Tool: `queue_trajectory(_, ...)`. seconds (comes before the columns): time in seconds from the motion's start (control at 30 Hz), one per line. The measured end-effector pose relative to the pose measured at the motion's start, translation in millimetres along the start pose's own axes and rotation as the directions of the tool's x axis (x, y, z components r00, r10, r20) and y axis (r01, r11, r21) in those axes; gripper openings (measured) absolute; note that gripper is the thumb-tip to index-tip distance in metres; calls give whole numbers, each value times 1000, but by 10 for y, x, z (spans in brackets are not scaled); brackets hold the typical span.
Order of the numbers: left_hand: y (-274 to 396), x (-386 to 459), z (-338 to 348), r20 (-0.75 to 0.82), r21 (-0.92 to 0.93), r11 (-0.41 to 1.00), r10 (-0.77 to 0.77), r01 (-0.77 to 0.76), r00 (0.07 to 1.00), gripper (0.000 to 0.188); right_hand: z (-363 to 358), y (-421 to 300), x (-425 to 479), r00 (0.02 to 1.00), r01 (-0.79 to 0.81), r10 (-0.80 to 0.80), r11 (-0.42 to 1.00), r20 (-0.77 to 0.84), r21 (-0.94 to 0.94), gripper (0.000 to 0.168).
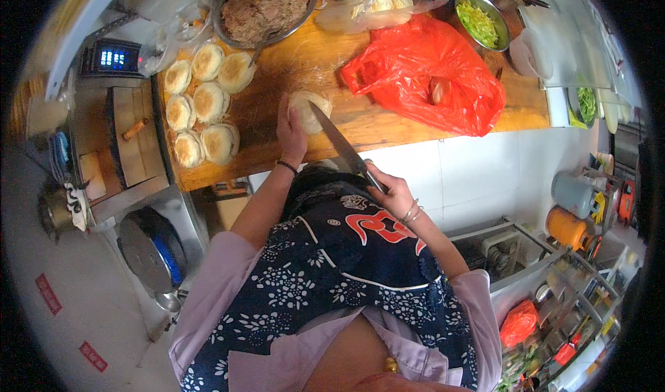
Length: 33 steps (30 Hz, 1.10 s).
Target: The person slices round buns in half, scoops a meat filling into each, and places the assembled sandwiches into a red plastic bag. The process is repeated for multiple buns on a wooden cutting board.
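A round pale flatbread (304,121) is on the wooden worktop (337,59) before me, steadied at its left side by my left hand (292,136). My right hand (392,188) grips a kitchen knife (342,146) by its handle, near the table's front edge. The long blade slants up and left, and its tip lies over the bread; whether it has cut in I cannot tell. Several browned flatbreads (209,102) cover the left end of the worktop. Right of my hands spreads a crumpled red plastic bag (423,80), with part of a bread showing through its opening.
At the back stand a metal basin (311,8) of chopped meat with a utensil in it, bagged breads (384,2), and a metal bowl (503,37) of shredded green vegetables. A digital scale display (113,58) is left of the worktop. Gas cylinders (569,225) stand at far right.
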<state>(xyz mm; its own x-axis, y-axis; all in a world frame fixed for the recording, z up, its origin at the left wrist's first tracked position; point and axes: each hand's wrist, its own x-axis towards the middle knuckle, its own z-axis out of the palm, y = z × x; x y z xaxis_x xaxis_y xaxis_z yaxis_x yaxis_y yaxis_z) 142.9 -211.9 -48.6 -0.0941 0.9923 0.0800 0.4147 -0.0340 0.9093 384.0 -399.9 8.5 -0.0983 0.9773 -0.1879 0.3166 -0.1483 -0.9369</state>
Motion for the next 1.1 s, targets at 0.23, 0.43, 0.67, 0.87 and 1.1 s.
queue_trajectory(0.23, 1, 38, -33, 82, -58, 995, -78, 83, 994, 48, 143, 88, 221, 994, -93, 95, 995, -49, 46, 62)
queue_trajectory(0.43, -399, 86, -309, 4, -443, 863, -266, 241, 964, 53, 70, 118, 229, 979, -204, 204, 970, 18, 133, 60)
queue_trajectory(0.67, -39, -181, -250, 256, -128, 989, -35, 70, 966, 91, -76, -99, 141, 982, -186, 190, 957, 6, 221, 62)
queue_trajectory(0.87, -148, 405, 131, 285, 484, 803, 231, -348, 930, 102, -226, -125, 98, 901, -424, 432, 864, 32, 271, 61)
queue_trajectory(1.1, 1607, 260, 944, 478, -244, 610, 752, -754, 454, 26, -76, 443, 66, 958, -223, 259, 944, -125, 243, 64)
